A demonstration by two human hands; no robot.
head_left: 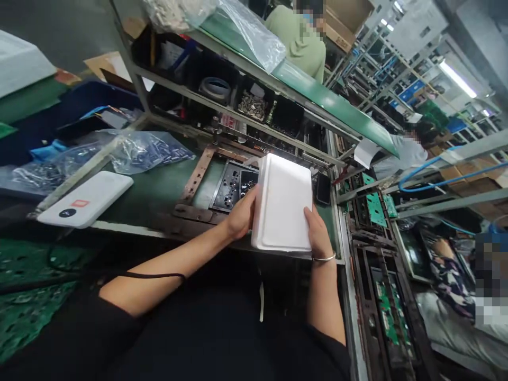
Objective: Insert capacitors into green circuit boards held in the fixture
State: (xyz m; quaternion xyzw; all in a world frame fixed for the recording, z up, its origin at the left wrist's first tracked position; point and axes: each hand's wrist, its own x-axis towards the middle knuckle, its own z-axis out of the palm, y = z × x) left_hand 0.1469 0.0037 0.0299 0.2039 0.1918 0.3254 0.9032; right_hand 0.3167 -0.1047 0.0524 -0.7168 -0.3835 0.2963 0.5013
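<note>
A white rectangular foam-like box or tray (pixel 286 203), its plain face toward me, is held up over the front edge of the bench. My left hand (pixel 243 214) grips its left side, with the fingers partly hidden behind it. On the right edge lies the thumb of my right hand (pixel 317 230), whose other fingers are out of sight at the back. Behind the white piece, a dark panel with small black parts (pixel 230 185) rests inside a brown frame fixture (pixel 196 182) on the green bench.
A white device with a round dark display (pixel 85 201) lies at the bench's left edge, near a plastic bag of small parts (pixel 145 151). Above runs a shelf with bins (pixel 254 103). To the right, a line carries fixtures with green circuit boards (pixel 391 312). Other people work nearby.
</note>
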